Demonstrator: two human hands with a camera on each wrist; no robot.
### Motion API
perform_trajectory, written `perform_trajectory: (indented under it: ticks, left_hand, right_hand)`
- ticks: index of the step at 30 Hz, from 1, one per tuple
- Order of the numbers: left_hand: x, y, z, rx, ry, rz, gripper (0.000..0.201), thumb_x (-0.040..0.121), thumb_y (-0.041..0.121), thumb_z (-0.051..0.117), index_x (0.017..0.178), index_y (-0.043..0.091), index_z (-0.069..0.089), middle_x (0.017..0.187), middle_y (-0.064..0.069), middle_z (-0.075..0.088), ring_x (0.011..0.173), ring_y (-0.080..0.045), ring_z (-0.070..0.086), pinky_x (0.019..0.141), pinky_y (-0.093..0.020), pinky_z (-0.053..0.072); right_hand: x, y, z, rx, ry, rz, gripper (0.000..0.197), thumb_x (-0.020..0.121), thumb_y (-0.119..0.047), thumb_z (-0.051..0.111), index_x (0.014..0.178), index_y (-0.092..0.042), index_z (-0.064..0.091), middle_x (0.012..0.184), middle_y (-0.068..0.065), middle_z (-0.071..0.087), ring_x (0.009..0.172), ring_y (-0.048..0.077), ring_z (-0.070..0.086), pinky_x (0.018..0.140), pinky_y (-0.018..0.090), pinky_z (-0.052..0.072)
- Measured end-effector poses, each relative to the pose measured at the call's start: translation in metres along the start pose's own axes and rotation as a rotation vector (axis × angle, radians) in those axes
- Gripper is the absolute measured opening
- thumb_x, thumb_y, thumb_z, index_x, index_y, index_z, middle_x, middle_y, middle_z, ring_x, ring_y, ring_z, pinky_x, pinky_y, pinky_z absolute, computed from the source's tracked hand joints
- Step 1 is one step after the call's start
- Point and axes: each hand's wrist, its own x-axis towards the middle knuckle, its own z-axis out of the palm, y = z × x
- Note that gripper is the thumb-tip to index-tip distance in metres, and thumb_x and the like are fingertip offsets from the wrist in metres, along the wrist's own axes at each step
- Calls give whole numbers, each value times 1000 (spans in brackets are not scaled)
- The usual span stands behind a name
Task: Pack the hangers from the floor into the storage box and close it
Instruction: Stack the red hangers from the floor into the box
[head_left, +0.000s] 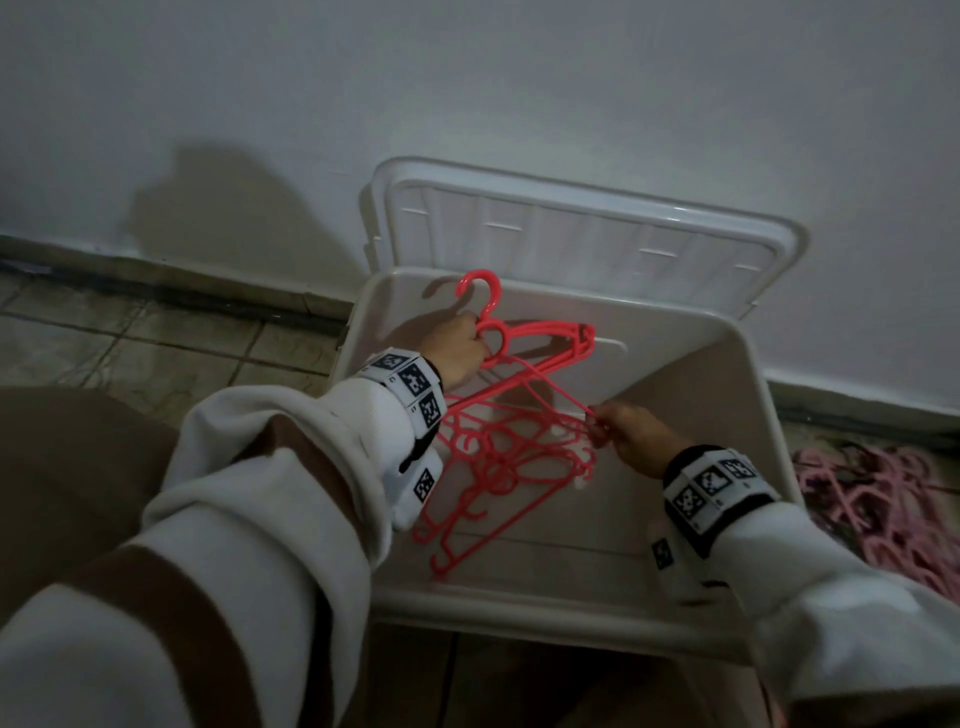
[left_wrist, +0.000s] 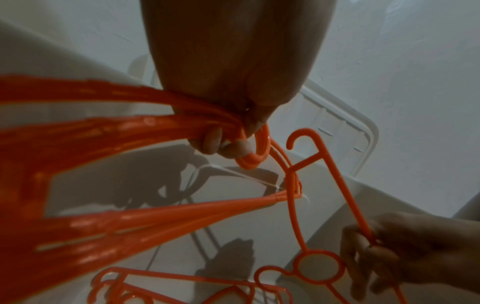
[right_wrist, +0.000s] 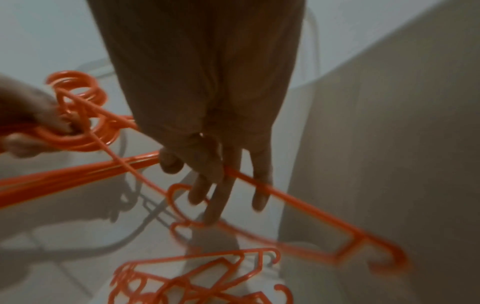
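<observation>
Head view: open white plastic storage box (head_left: 748, 395) on a tiled floor (head_left: 171, 338) against a white wall (head_left: 467, 78), its white ribbed lid (head_left: 587, 228) tipped up behind the far rim. Left hand (head_left: 457, 353) sits over the box's far left corner, fingers curled round a bunch of coral-red plastic hangers (head_left: 540, 343) near their hooks. Right hand (head_left: 634, 436), toward the right wall of the box, pinches the thin arm of a single coral-red hanger (head_left: 550, 387) that runs back up into the bunch. More coral-red hangers lie loose in a pile (head_left: 488, 467) on the box bottom, left of centre. A heap of pink hangers (head_left: 872, 499) waits on the floor beside the box's right side.

Left wrist view: fingers (left_wrist: 213, 142) are wrapped tight through the hook loops; the single hanger's hook (left_wrist: 303, 137) stands free just beside them, its arm running down to the right hand (left_wrist: 389, 255).

Right wrist view: thumb and fingers (right_wrist: 218, 195) close narrowly on the single hanger's bar (right_wrist: 285, 201); picture is motion-blurred.

Risk, as I judge it: the single hanger looks threaded among the bunch, so pulling it away could snag hooks and drag others loose, or flex the thin arm until it snaps. Dropped crosswise on the pile, hangers may stack high and stop the lid from seating.
</observation>
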Motion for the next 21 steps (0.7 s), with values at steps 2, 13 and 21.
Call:
perform_trajectory:
  ticks: [2, 13, 21]
  left_hand:
    - [0, 0, -1, 5, 0, -13, 24, 96, 13, 39, 113, 1, 52, 110, -15, 62, 96, -30, 60, 85, -39, 50]
    - [-2, 0, 11, -137, -130, -4, 12, 93, 2, 44, 97, 8, 54, 74, -3, 50, 54, -8, 40, 42, -13, 34]
    - [-11, 10, 19, -210, -235, -28, 17, 98, 7, 38, 83, 12, 46, 70, 1, 50, 54, -10, 42, 42, -14, 34]
  right_hand:
    - [1, 5, -3, 39, -66, 75, 17, 82, 10, 42, 74, 10, 57, 78, 21, 57, 68, 6, 55, 61, 5, 34]
    - [-8, -14, -31, 785, 61, 60, 40, 57, 11, 38, 45, -27, 39, 67, 1, 42, 62, 7, 41, 53, 14, 37]
    - [-8, -13, -20, 1354, 196, 329, 47, 67, 27, 17, 62, -18, 30, 55, -1, 55, 62, 14, 61, 67, 31, 48]
